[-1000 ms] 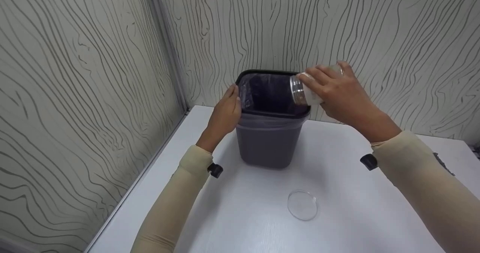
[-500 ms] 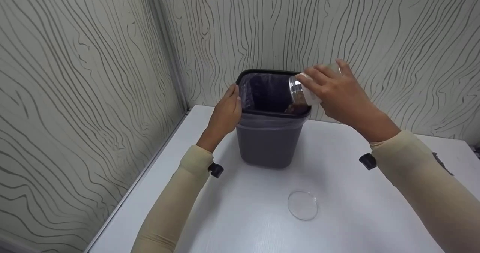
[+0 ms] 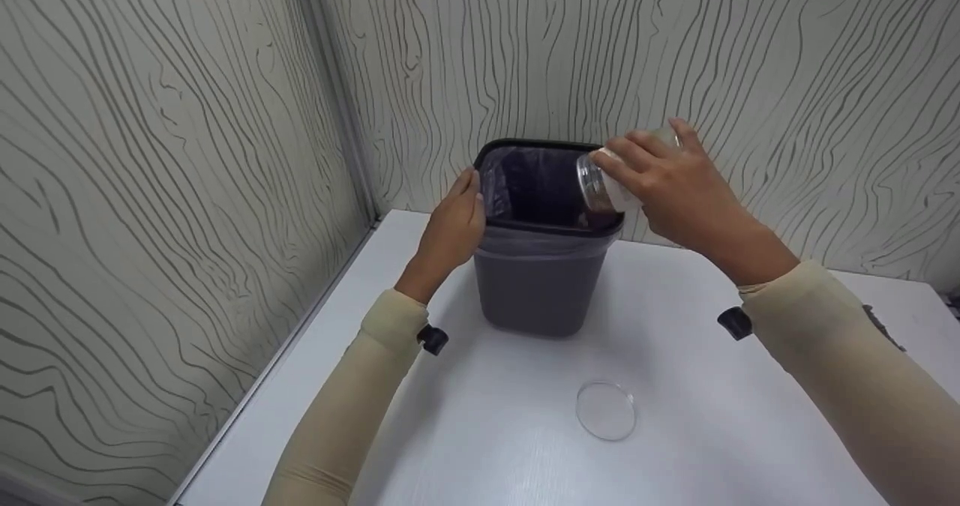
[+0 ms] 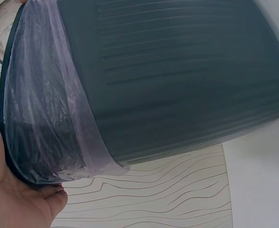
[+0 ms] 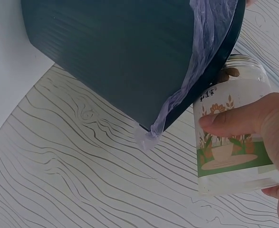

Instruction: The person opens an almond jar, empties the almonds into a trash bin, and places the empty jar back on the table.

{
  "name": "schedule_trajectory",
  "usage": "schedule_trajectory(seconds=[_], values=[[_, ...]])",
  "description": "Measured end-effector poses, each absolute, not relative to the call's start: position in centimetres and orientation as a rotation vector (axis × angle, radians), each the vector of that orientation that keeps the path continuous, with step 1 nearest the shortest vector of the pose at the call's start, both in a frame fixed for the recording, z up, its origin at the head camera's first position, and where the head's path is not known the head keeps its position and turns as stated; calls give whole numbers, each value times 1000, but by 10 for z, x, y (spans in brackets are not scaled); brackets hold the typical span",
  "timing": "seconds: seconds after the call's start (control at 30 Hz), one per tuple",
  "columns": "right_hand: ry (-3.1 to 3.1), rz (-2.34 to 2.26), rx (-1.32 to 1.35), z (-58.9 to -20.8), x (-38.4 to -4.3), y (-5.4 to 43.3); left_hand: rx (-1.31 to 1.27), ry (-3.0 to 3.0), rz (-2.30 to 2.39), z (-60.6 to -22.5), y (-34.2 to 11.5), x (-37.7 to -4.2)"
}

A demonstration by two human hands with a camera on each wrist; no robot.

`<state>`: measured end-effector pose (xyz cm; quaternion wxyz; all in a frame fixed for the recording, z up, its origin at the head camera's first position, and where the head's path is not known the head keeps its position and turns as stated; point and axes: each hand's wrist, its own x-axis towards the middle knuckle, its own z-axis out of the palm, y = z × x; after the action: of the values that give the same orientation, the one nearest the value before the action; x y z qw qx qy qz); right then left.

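Note:
In the head view, a grey trash bin with a black rim and a translucent purple liner stands on the table. My left hand holds its rim at the left side; in the left wrist view the fingers bend under the rim. My right hand grips a clear jar, tilted with its mouth over the bin's right side. The right wrist view shows the jar's flower-printed label under my thumb, and brown pieces near its neck. What lies deep in the bin is hidden in shadow.
A clear round lid lies on the white table in front of the bin. Walls with a wood-line pattern rise close behind the bin and along the left.
The jar has shifted very slightly left and tipped. Reddish-brown matter showed at its mouth half a second ago; less of it shows now. The left hand holds nearly still.

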<state>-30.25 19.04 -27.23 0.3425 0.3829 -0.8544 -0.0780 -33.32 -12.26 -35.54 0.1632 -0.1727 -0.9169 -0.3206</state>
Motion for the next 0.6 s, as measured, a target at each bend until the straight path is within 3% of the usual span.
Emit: schedule_trajectory(seconds=[0.6], values=[[-2206, -207, 1022, -271, -304, 189, -499, -2626, -907, -355, -122, -334]])
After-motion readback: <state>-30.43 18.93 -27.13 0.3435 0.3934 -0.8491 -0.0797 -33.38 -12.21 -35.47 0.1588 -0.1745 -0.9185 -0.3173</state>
